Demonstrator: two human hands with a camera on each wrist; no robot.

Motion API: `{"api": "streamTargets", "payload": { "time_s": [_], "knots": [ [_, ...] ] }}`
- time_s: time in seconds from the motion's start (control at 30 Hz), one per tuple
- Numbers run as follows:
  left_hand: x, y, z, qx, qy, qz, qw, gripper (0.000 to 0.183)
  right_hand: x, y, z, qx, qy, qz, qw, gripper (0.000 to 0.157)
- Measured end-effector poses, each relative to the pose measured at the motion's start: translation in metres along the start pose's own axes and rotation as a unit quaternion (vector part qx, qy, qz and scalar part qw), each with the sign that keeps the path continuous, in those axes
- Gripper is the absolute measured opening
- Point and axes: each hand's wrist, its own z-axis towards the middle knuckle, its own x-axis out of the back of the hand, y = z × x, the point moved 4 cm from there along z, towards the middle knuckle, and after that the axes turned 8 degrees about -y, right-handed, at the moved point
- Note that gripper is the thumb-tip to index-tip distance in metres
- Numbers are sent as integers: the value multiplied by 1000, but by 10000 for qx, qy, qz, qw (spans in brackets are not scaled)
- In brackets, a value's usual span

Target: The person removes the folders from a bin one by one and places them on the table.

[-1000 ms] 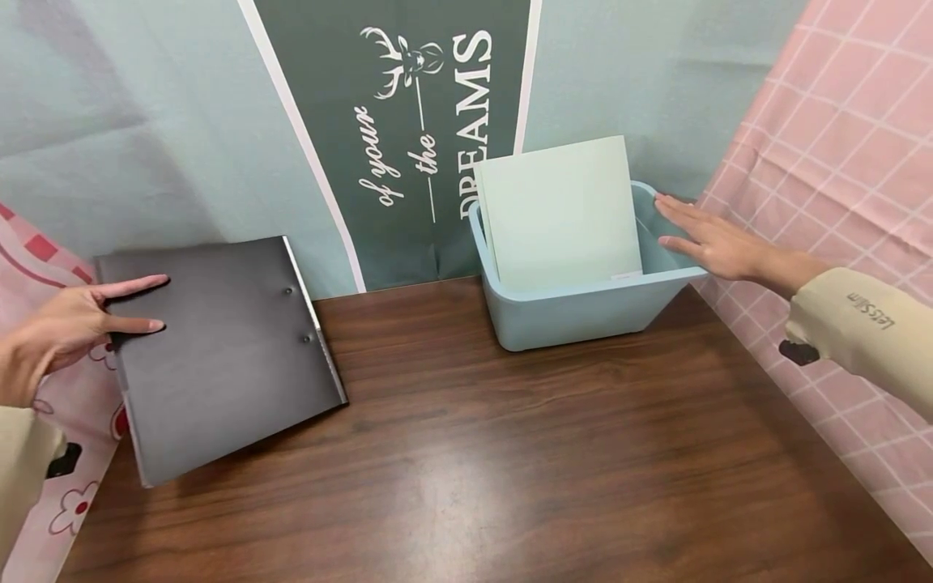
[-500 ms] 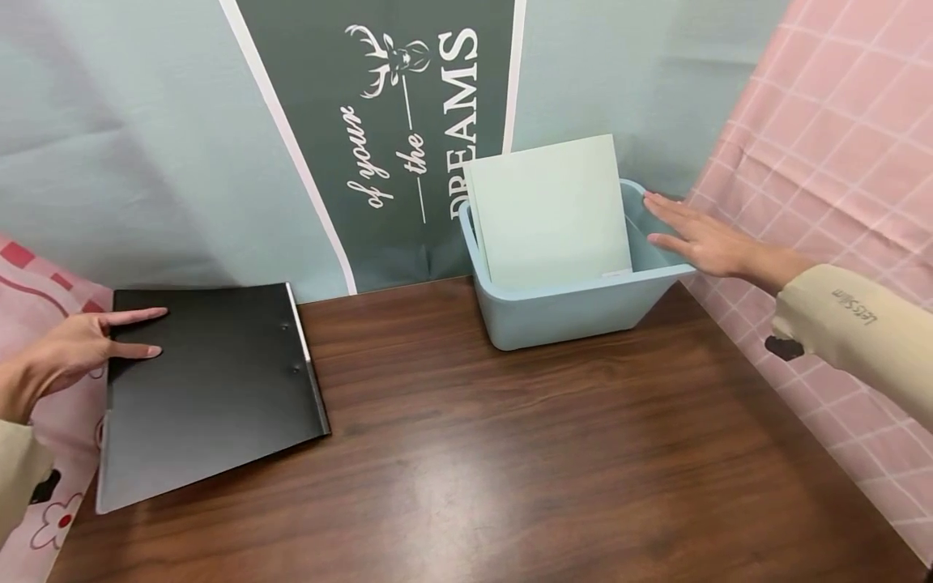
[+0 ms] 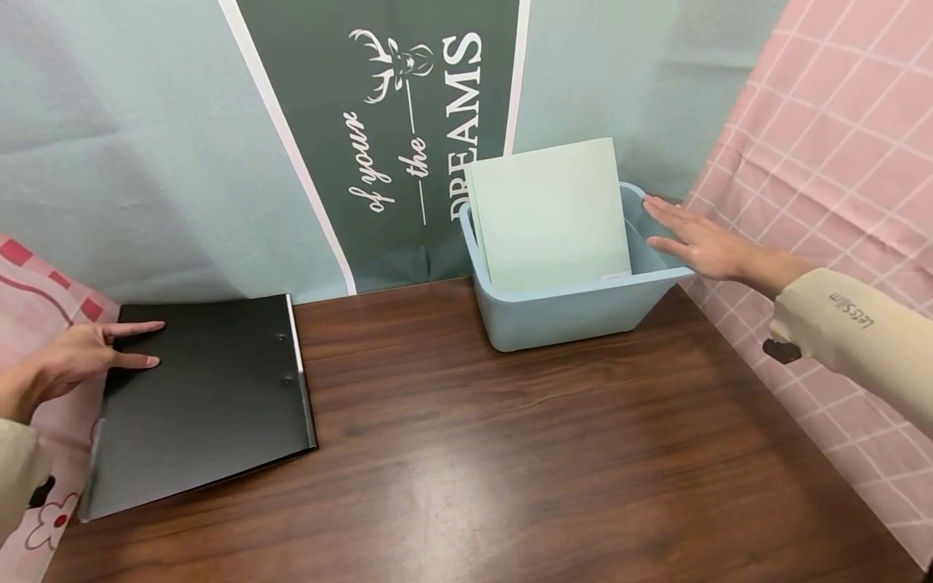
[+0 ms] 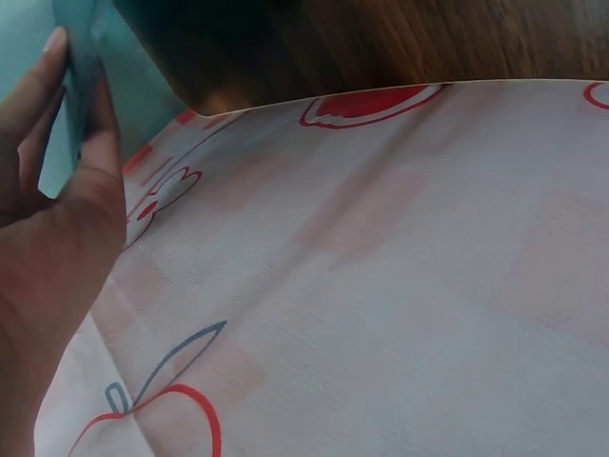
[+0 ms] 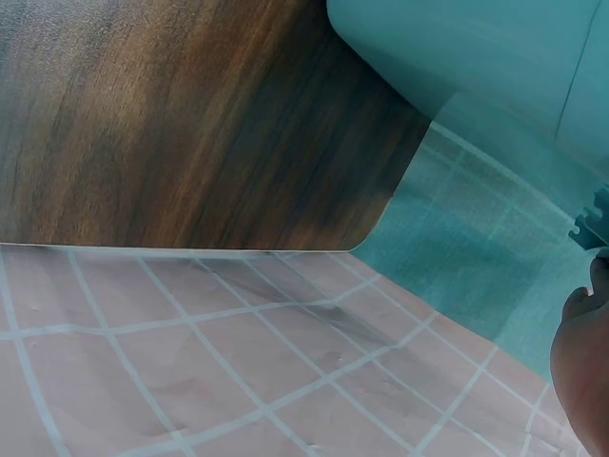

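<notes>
A flat black file folder (image 3: 211, 389) with two small rivets near its right edge lies at the table's left end in the head view. My left hand (image 3: 76, 356) pinches its left edge, with two digits on top; the others are hidden underneath. In the left wrist view, fingers of that hand (image 4: 67, 181) stand on both sides of a thin sheet-like edge. A light-blue plastic bin (image 3: 568, 316) stands at the back right, holding pale green sheets or folders (image 3: 550, 214) that lean upright. At the bin's right rim is my right hand (image 3: 703, 243), fingers extended, seemingly touching it.
The brown wood-grain table (image 3: 466, 453) spreads between folder and bin. A grey-green printed cloth (image 3: 408, 121) hangs behind. Pink checked cloth (image 3: 838, 202) borders the right side, and a pink patterned cloth (image 4: 362, 286) the left.
The black folder, held by my left hand, has come down and slightly left from a raised tilt to lie flatter at the table's left end. My right hand stays at the bin's rim.
</notes>
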Motion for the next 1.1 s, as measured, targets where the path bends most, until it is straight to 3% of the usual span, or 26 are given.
{"api": "streamTargets", "payload": {
  "time_s": [0.1, 0.3, 0.63, 0.8, 1.1],
  "knots": [
    [0, -2, 3, 113, 99, 225, 9996, 69, 0, 1, -1, -4, 16, 14, 10000, 72],
    [1, -12, 6, 229, 288, 338, 9988, 87, -2, 3, 0, 65, 60, 9, 10000, 72],
    [-15, -21, 7, 209, -213, 567, 9979, 116, -3, 5, 3, 111, 82, -19, 9999, 72],
    [-20, -21, 9, 96, -218, 710, 9972, 121, -4, 6, 3, 167, 108, -35, 9998, 72],
    [-28, -22, 11, 201, -121, 1169, 9929, 125, -2, 8, 2, 163, 124, -58, 9998, 73]
  ]
}}
